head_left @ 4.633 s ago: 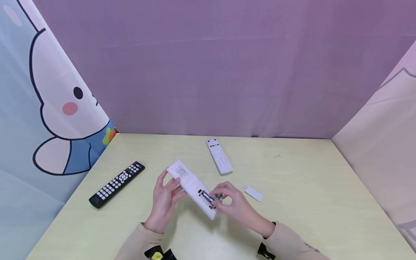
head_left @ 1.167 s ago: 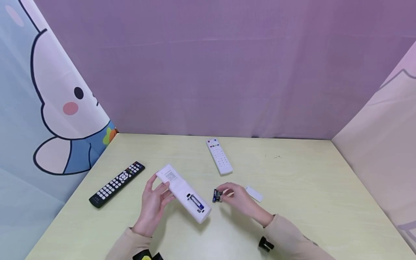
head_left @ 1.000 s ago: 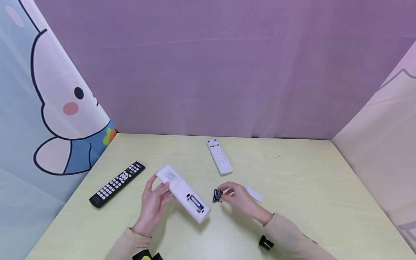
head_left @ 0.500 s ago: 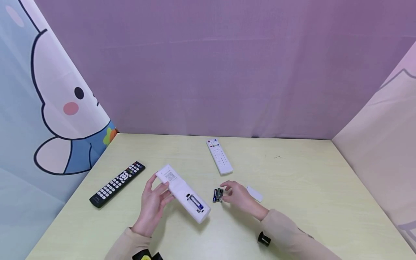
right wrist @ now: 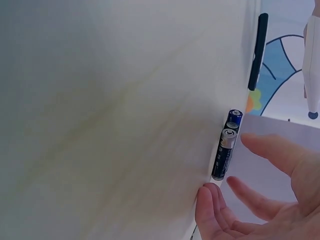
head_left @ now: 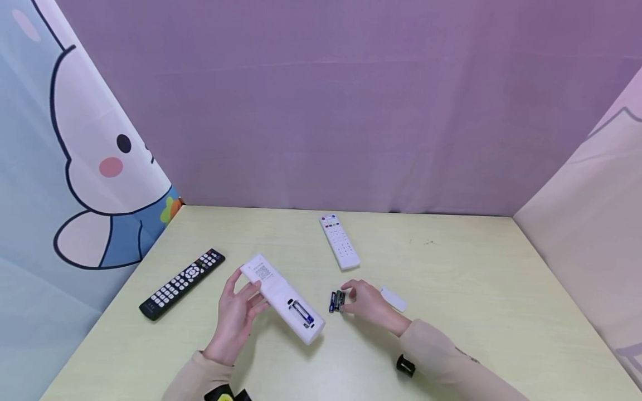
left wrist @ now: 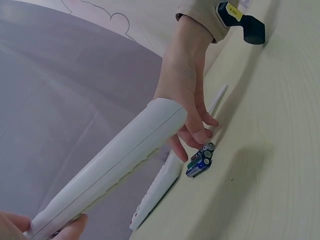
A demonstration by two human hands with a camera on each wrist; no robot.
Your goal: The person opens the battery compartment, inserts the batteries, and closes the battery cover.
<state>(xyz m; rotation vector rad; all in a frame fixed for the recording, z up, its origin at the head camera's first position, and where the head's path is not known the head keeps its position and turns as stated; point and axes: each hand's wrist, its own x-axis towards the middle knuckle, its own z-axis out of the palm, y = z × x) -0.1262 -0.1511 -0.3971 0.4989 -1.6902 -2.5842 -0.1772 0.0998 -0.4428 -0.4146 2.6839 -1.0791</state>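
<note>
My left hand point(head_left: 234, 320) holds a white remote control point(head_left: 283, 298) by its far end, back side up, tilted above the table. Its battery compartment point(head_left: 302, 313) is uncovered, with a battery visible in it. To the right of that remote, a small row of dark and blue batteries point(head_left: 337, 301) lies on the table. My right hand point(head_left: 370, 303) is beside the row, thumb and fingers spread near the ends of the nearest battery point(right wrist: 224, 155). I see no firm pinch. Just behind that hand is a white battery cover point(head_left: 393, 299), partly hidden.
A black remote point(head_left: 182, 284) lies at the left of the table point(head_left: 476, 289). Farther back, a second white remote point(head_left: 339, 241) lies with its buttons up. A purple cloth point(head_left: 321, 111) hangs behind the table, with printed cloths at both sides.
The batteries earlier between my right fingers now lie in a row on the table. My right fingers have eased slightly right. Since the oldest frame, the held remote has shifted left.
</note>
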